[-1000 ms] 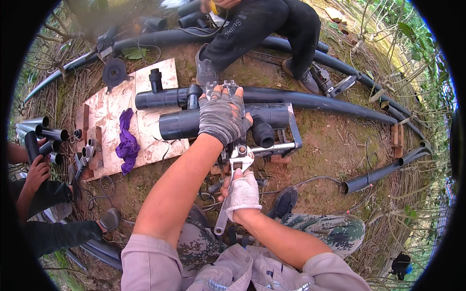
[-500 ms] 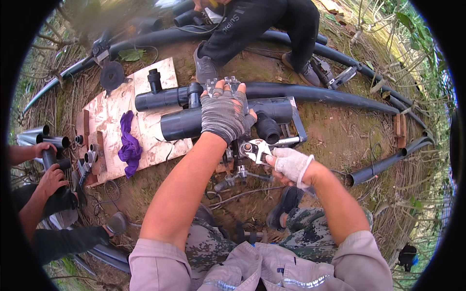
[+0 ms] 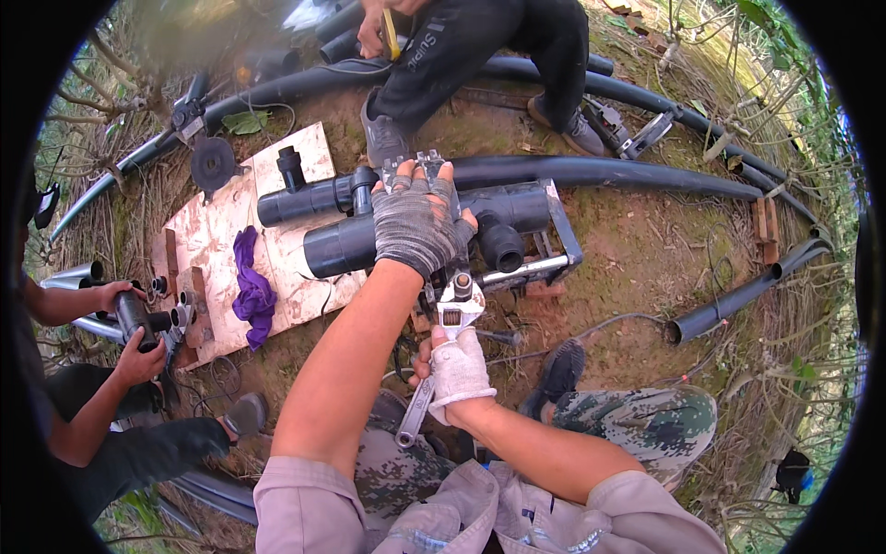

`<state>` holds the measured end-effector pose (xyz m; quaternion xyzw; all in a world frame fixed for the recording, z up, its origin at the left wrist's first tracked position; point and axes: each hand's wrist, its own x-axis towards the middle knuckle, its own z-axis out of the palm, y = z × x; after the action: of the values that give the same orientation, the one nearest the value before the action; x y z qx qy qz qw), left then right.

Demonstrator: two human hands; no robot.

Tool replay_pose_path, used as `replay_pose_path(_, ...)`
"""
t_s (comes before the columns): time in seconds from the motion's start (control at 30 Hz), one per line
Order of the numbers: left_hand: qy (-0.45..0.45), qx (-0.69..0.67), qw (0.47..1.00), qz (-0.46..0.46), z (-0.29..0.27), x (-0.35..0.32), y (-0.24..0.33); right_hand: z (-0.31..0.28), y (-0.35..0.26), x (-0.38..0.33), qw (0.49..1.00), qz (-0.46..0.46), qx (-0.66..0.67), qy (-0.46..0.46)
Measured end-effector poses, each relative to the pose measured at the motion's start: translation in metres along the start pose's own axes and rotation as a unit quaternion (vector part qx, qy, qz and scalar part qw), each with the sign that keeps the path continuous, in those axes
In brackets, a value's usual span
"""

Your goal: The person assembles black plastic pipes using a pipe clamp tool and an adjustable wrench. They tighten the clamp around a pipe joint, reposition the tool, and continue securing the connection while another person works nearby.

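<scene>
The right hand (image 3: 461, 367) clenches its fingers around an adjustable wrench (image 3: 473, 305), its head at a bolt (image 3: 462, 284) in front of the black tee pipe (image 3: 340, 246). Farther, the left hand (image 3: 414, 223) spreads over a metal clamp (image 3: 430, 160); whether it grips is unclear. Seating the wrench squarely while steadying the clamp would likely prevent slipping.

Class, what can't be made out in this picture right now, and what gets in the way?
All in the head view:
The wrench: part of its handle is covered by the right hand.
The metal clamp: partly hidden under the left hand.
The co-worker in dark trousers: upper body cut off by the top edge.
Upper left: smeared by blur.
The dark object at lower right: too small to identify.
</scene>
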<state>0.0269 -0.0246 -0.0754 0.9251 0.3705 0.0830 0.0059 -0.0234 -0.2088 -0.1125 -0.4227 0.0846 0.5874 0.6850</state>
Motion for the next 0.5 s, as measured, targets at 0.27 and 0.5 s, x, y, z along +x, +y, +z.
replay_pose_path(0.27,-0.007,-0.001,1.0,-0.005,0.001,0.0,-0.001,-0.03,-0.169,0.013,0.761,0.103,-0.639,-0.053)
replay_pose_path(0.5,-0.005,-0.016,1.0,-0.006,0.001,-0.001,-0.001,-0.051,-0.169,0.0,0.789,0.018,-0.608,-0.083)
